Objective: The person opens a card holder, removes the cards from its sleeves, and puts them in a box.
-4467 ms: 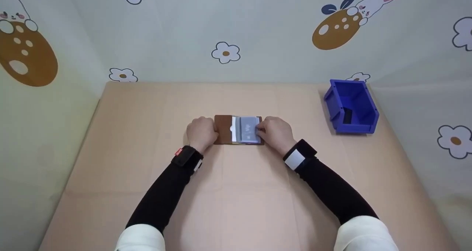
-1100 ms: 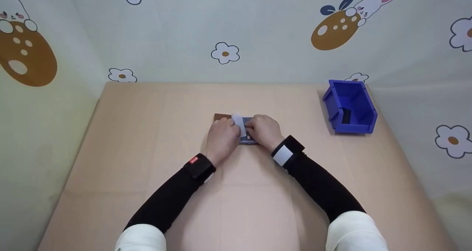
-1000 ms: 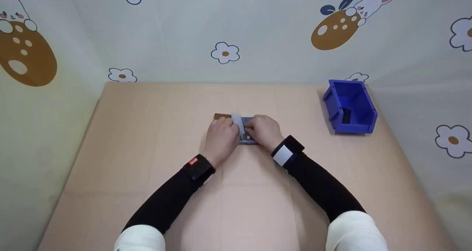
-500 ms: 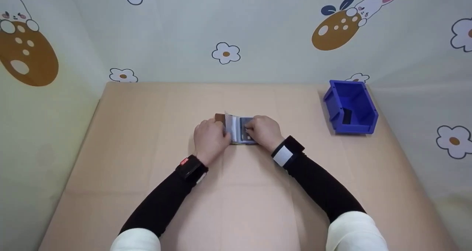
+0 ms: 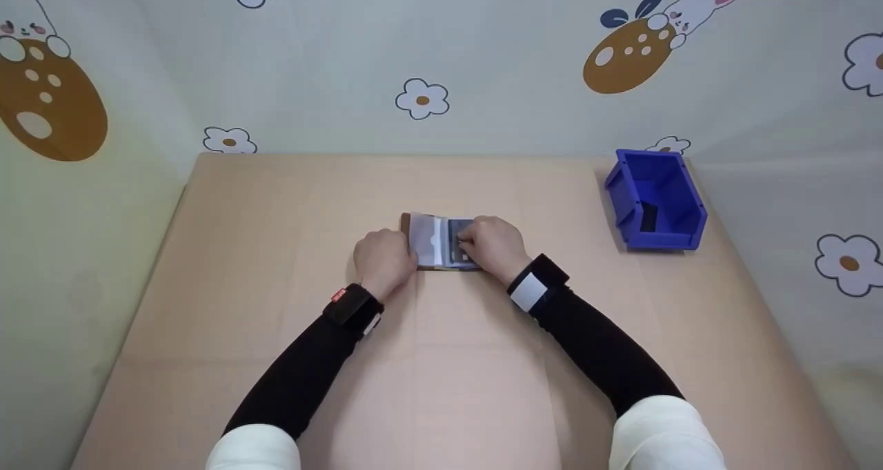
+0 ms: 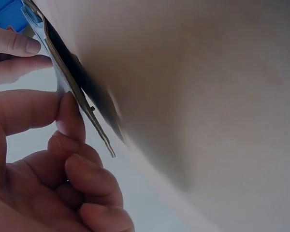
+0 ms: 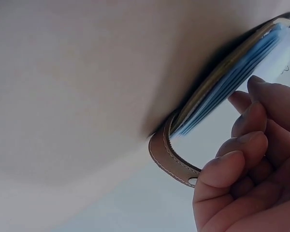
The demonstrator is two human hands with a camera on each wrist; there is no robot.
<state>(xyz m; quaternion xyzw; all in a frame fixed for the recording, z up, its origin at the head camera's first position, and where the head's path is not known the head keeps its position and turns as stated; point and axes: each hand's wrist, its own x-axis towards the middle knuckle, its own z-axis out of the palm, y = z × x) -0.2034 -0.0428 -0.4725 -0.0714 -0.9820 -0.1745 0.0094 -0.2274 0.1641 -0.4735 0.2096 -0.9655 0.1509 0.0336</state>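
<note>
A card holder (image 5: 425,241) with a brown cover and clear plastic sleeves lies opened on the table. At its left edge my left hand (image 5: 385,261) pinches a clear sleeve between thumb and forefinger, with the other fingers curled, as the left wrist view shows. My right hand (image 5: 498,246) holds the right-hand pages, its thumb and forefinger together over a dark card (image 5: 457,243) in a sleeve. In the right wrist view, the pages (image 7: 232,77) stand as a layered stack, and a brown snap strap (image 7: 169,159) curves out from the cover. The hand hides the right edge in the head view.
At the table's back right corner stands a blue bin (image 5: 659,201) with a small dark object (image 5: 648,217) inside. A patterned curtain (image 5: 331,70) encloses the back and sides of the beige table (image 5: 469,373).
My left hand has moved left, turning a clear sleeve over onto the left side. The right hand shifted left from the holder's right edge earlier and has stayed there over the last second.
</note>
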